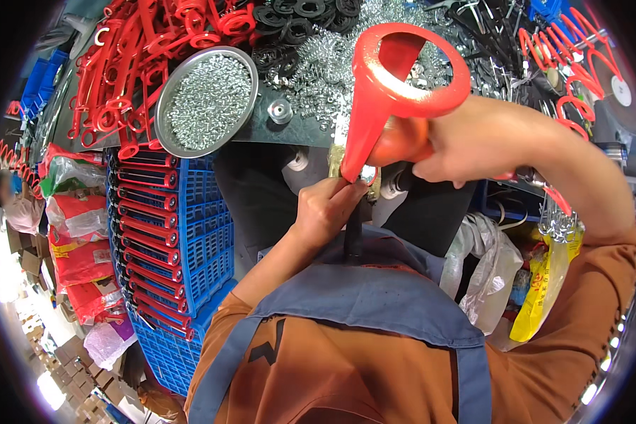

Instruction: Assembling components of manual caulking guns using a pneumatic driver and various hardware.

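Observation:
My right hand [466, 145] grips a red plastic handle piece [392, 85] with a large open ring at its top, holding it upright close to my face. Its narrow lower end meets a small metal part [367, 174] at a brass-coloured fitting. My left hand [325, 208] pinches at that lower end, fingers closed around the small part, just above a dark vertical rod [353, 237]. Both hands work over the near edge of a dark workbench [311, 131].
A round metal pan [206, 99] of small silver screws sits on the bench, with heaps of red handle parts [141, 49], black rings [297, 21] and springs [332, 63] behind. Blue crates [191, 233] stacked with red parts stand left. Plastic bags [487, 268] hang right. Another person [18, 205] is far left.

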Motion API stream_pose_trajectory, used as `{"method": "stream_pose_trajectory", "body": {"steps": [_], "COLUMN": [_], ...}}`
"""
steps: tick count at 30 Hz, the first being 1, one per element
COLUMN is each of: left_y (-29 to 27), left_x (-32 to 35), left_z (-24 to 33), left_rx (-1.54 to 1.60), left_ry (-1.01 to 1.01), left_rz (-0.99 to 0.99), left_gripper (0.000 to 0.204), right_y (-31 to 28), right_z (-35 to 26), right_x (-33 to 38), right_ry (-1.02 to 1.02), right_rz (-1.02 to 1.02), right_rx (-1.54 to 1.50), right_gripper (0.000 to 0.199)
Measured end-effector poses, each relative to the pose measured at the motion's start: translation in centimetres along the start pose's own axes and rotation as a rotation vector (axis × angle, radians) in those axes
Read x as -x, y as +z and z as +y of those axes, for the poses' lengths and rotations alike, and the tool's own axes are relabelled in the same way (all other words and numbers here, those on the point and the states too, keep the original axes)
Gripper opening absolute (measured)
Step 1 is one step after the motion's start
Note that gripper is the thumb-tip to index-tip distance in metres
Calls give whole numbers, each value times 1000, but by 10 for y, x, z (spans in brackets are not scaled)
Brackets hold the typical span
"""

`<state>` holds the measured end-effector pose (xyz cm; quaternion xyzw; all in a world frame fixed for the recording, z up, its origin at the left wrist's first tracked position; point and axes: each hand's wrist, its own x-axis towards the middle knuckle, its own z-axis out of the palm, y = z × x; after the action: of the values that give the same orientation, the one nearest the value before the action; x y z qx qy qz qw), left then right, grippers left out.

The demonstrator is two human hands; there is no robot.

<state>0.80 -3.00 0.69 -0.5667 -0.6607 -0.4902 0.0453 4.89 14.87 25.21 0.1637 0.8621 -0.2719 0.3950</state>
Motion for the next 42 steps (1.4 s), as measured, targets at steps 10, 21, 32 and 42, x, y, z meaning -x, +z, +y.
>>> {"method": "stream_pose_trajectory", "body": {"steps": [10,21,32,42], "left_y": [-37,-58,-56,-57], "left_x": [35,26,36,25], "left_z": [-16,43,21,31], "left_rx": [1217,1660,1723,1429], "left_ry": [-1355,-1156,-1154,-1243], "left_rz": [458,125,50,164], "left_gripper": [23,25,23,10], "right_y": [124,171,179,179], "right_z": [82,52,49,57], "right_x": [66,44,33,24], "right_ry": [-276,-267,-257,-328], "right_rz": [358,458,412,365], "right_rx": [-969,-1336,-1392,-1406], "right_gripper": [43,40,43,36]}}
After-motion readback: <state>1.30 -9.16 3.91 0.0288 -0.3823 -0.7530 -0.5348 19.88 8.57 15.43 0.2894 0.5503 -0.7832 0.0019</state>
